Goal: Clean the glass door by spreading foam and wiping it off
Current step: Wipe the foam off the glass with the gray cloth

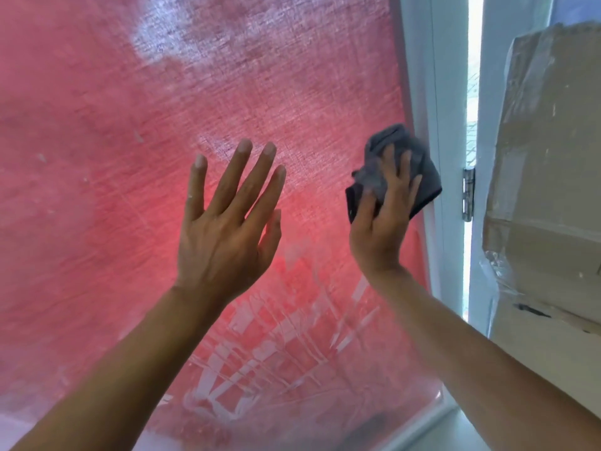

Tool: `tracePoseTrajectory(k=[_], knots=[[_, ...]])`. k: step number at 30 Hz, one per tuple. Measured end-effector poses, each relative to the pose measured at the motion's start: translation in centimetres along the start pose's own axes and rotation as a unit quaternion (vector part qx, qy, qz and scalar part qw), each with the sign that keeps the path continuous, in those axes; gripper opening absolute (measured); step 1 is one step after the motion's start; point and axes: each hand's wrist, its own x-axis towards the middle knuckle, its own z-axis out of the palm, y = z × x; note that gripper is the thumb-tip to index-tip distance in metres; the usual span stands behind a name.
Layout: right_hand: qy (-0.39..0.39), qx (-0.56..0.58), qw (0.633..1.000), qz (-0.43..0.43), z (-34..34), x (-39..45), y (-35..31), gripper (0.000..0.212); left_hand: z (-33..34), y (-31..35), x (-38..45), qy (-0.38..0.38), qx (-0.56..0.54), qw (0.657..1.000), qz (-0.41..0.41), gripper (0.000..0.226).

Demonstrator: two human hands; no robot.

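Observation:
The glass door (113, 157) fills the view, glowing pink-red behind a thin film of smeared foam. Thicker white foam (169, 34) sits at the top, and white streaks (260, 346) cross the lower part. My left hand (227, 222) is raised flat with fingers straight and spread, at the middle of the pane; contact with the glass is unclear. My right hand (383, 219) presses a crumpled grey cloth (396, 151) against the pane's right edge, fingers spread over the cloth.
The white door frame (432, 125) runs down the right side, with a metal hinge (468, 193) and a bright gap beside it. A cardboard sheet wrapped in plastic (546, 157) stands at the far right. The bottom frame rail (432, 424) shows low down.

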Motion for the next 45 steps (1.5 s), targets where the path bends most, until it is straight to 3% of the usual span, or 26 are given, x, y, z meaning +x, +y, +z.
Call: tracePoseTrajectory(k=[4,8,10,15,17,20,22,24,26,31,34,37,39,45], knots=[[0.03,0.007,0.999,0.045,0.9,-0.4,-1.5,0.047,0.0,0.1,0.0,0.003,0.001,1.0,-0.003,0.046],[-0.114,0.021,0.992,-0.057,1.1,-8.1,-4.5,0.038,-0.1,0.1,0.1,0.006,0.001,1.0,-0.002,0.044],[-0.128,0.015,0.987,-0.097,0.7,-7.9,-4.0,0.037,-0.2,0.1,0.1,0.002,-0.003,1.0,0.0,0.042],[0.053,-0.003,0.998,0.035,1.2,0.9,-1.3,0.043,-0.6,-0.1,0.1,-0.009,-0.019,1.0,0.007,0.038],[0.066,0.005,0.996,0.059,1.6,0.9,-1.5,0.044,-0.7,-0.1,0.1,-0.014,-0.021,1.0,0.007,0.038],[-0.018,0.014,1.0,0.013,1.7,-4.7,-3.3,0.042,-0.8,-0.2,0.1,-0.019,-0.026,0.999,0.008,0.039],[-0.116,0.007,0.991,-0.07,1.1,-9.1,-3.9,0.039,-0.8,-0.3,0.1,-0.018,-0.026,0.999,0.011,0.038],[-0.16,-0.014,0.975,-0.156,0.3,-9.5,-3.2,0.036,-0.9,-0.4,-0.2,-0.02,-0.029,0.999,0.013,0.038],[-0.138,-0.024,0.977,-0.163,0.4,-6.7,-2.5,0.037,-1.2,-0.6,-0.8,-0.025,-0.034,0.999,0.014,0.039],[0.03,0.004,0.999,0.014,2.6,-1.5,-3.6,0.036,-2.1,-1.2,-2.8,-0.035,-0.021,0.999,0.003,0.041],[-0.025,0.017,1.0,-0.006,3.0,-5.8,-5.5,0.037,-2.3,-1.4,-3.0,-0.03,-0.017,0.999,-0.001,0.04],[-0.129,-0.008,0.985,-0.115,2.0,-10.6,-5.9,0.036,-2.3,-1.5,-3.1,-0.024,-0.018,1.0,-0.001,0.038],[-0.141,-0.024,0.977,-0.161,1.4,-9.2,-4.8,0.036,-2.3,-1.6,-3.2,-0.023,-0.021,1.0,0.003,0.038],[0.04,-0.012,0.999,0.019,2.8,-1.0,-3.7,0.04,-2.2,-1.9,-3.2,-0.02,-0.027,0.999,0.009,0.039]])
